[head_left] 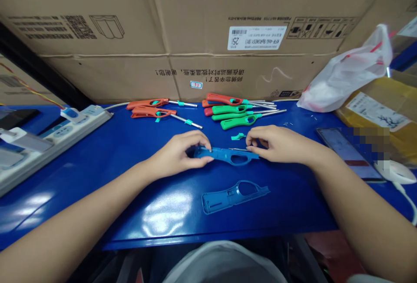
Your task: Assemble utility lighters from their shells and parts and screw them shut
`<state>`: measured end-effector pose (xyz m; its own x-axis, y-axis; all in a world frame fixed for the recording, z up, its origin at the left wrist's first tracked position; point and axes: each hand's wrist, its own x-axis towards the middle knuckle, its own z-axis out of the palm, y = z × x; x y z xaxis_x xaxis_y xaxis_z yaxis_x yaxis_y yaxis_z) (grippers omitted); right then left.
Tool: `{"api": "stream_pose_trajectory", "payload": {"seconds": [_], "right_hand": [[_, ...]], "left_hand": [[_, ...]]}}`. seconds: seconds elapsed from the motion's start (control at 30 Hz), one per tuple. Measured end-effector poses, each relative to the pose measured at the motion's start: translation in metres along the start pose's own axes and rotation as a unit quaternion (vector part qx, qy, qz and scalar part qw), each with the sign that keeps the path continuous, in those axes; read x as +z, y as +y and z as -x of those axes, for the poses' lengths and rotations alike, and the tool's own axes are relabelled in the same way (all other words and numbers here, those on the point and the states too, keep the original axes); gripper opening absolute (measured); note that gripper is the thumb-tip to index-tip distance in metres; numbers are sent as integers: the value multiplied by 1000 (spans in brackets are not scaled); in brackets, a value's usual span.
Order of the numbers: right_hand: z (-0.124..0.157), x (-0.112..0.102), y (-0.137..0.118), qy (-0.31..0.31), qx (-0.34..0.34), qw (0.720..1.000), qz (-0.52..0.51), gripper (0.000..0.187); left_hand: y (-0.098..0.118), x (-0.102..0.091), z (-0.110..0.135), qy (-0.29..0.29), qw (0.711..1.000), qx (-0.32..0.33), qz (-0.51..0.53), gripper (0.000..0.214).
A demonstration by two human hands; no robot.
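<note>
A blue plastic lighter shell half (228,155) lies on the blue table (130,196) between my hands. My left hand (182,152) is closed on its rear end, fingers curled over it. My right hand (276,143) pinches its front end, where a thin metal tube shows. A second, empty blue shell half (233,196) lies flat just in front of them, untouched. A small teal trigger piece (237,136) rests on the table just behind the held shell.
Two orange long-nose lighters (153,108) lie at the back left; red and green ones (237,111) at the back centre. A power strip (55,137) sits left. A phone (345,150), white plastic bag (348,72) and cardboard boxes (195,31) bound the right and rear.
</note>
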<state>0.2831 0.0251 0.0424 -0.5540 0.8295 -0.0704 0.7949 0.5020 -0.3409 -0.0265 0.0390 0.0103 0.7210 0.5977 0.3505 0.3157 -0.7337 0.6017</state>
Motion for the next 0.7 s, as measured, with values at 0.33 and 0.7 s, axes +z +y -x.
{"api": "stream_pose_trajectory", "payload": {"seconds": [0.33,0.7], "right_hand": [[-3,7,6,13,25,1000,5,15],[-23,32,12,181,-4,983,27,16]], "left_hand": [[-23,14,0,114,990,-61,-61,22],[-19,18,1,76,988,-96,-93,27]]}}
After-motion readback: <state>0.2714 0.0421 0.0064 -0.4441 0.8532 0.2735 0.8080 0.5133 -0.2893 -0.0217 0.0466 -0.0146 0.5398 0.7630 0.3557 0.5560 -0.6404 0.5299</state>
